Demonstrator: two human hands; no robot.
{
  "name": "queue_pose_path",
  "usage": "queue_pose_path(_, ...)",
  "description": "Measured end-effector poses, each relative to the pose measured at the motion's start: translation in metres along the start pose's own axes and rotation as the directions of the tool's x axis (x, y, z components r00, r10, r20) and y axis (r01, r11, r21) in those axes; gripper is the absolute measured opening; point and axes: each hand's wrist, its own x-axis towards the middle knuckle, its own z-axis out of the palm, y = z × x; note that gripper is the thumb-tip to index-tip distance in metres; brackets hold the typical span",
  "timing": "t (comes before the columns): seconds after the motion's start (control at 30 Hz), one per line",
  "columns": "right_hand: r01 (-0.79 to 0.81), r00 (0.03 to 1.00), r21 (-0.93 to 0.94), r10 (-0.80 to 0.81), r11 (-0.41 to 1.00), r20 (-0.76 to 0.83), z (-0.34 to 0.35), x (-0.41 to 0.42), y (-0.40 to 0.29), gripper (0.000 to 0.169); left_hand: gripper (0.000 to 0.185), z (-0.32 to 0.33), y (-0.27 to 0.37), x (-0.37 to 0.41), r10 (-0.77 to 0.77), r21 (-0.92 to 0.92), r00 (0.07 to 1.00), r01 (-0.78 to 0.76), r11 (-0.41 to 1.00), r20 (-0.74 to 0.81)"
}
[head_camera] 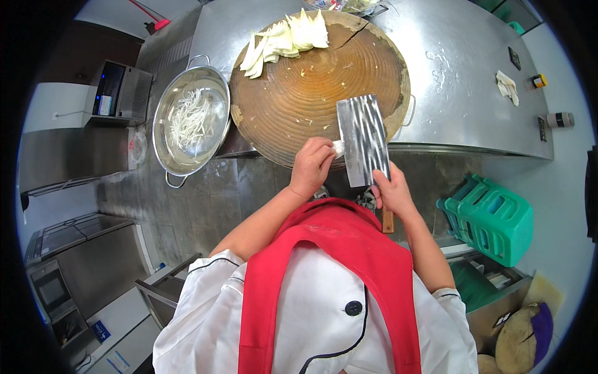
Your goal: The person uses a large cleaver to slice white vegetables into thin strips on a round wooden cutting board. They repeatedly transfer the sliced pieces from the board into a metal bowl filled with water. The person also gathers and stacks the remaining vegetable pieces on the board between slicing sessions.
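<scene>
A round wooden chopping block (pixel 317 93) lies on the steel table before me. My right hand (pixel 391 190) grips a cleaver (pixel 363 138) by its wooden handle, the blade over the block's near right edge. Close to the blade's left side, my left hand (pixel 314 164) pinches a small white piece (pixel 338 148), too small to name for certain. Pale leafy vegetable pieces, cabbage-like (pixel 282 42), lie at the block's far left. Thin white shreds (pixel 191 119) rest in a two-handled steel basin (pixel 159 145) left of the block.
The steel table (pixel 444 107) carries a white cloth (pixel 508 88), a yellow-lidded jar (pixel 538 81) and a grey cylindrical container (pixel 560 120) at its right. Stacked green plastic stools (pixel 495 219) stand on the floor at right. A plastic bag with contents (pixel 348 5) lies behind the block.
</scene>
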Motion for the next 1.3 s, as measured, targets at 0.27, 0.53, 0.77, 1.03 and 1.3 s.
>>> queue_pose_path(0.27,-0.022,1.0,-0.03,0.022,0.999,-0.01,-0.011,-0.002,0.002,0.018,0.014,0.004,0.008,0.007,-0.036,0.014,0.999,0.036,0.999,0.023)
queue_pose_path(0.53,-0.043,0.999,-0.014,0.043,0.999,0.015,-0.006,0.008,0.0,0.017,0.014,0.004,0.008,0.006,-0.035,0.014,0.999,0.035,0.999,0.026)
queue_pose_path(0.77,-0.051,0.997,-0.006,0.051,0.999,0.051,-0.007,0.006,-0.002,0.016,0.013,0.004,0.008,0.006,-0.023,0.019,0.999,0.022,1.0,0.024)
queue_pose_path(1.03,-0.091,0.992,-0.053,0.095,0.994,0.084,-0.006,0.008,-0.011,0.015,0.013,0.004,0.006,0.006,-0.016,0.021,1.0,0.015,1.0,0.018)
queue_pose_path(1.3,-0.096,0.992,-0.062,0.1,0.994,0.071,-0.001,0.012,-0.014,0.013,0.013,0.004,0.005,0.005,-0.026,0.015,0.999,0.026,1.0,0.023)
